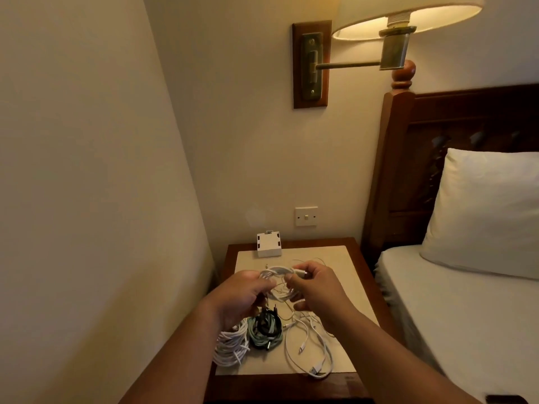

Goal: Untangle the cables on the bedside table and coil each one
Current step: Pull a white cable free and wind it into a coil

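Holding the white cable [280,279] at the centre of the frame, just above the bench [320,242], in both hands. Left hand [243,294]: grip curled round the gathered loops. Right hand [316,290]: grip pinched on the free end near its plug, thumb against fingers. By the look of it, mid-coil on this one.

Keep the loops even and pinned in the left grip. Lay each new turn on with the right, rolling the cable between the fingertips to avoid building twist. Mind the thin wire [306,261] just behind the hands; possibly threaded through the loops, hard to tell, so check and lift clear before the last turn. Tuck the plug end under a turn. Set down at lower left of the frame beside the white coil [232,344] and the green-and-black coil [265,330], apart from the loose white cable [309,348] sprawled at lower centre.
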